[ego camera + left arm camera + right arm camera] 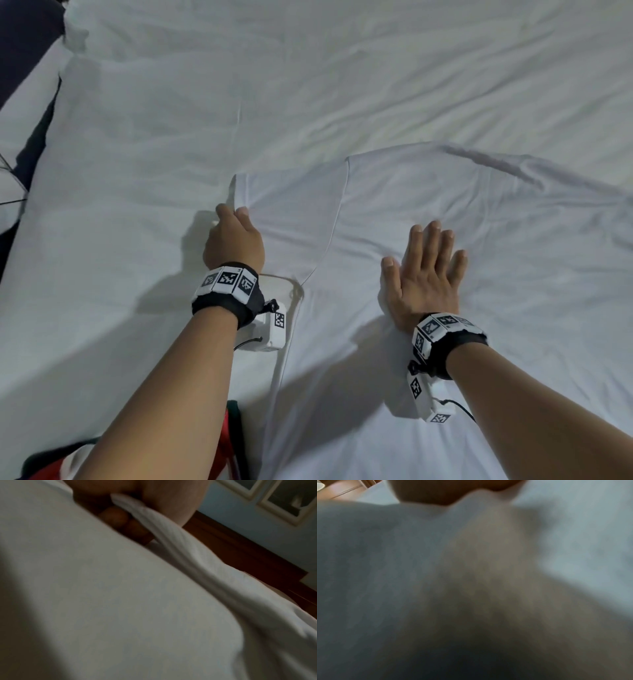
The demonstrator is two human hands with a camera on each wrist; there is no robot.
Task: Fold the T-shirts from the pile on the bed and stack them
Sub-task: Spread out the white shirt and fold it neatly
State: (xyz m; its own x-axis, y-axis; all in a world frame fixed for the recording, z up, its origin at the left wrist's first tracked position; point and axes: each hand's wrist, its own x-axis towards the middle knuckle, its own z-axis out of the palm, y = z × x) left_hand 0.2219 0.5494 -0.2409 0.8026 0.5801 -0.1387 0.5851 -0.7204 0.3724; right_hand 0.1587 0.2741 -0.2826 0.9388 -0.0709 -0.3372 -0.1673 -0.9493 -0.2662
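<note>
Left hand [234, 240] pinches T-shirt [445, 308] sleeve; right hand [424, 277] flat on it.

Under your right hand [426, 274] the T-shirt [479, 240] is plain white, and so is the sheet [137, 171] beyond your left hand [234, 240]. Both wristbands [226, 284] are black with black-and-white square markers. Near your left elbow lies red, green and white cloth [233, 442].

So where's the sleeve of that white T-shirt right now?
In the head view, the sleeve lies left of centre on the bed sheet, its edge pinched by the left hand.
</note>
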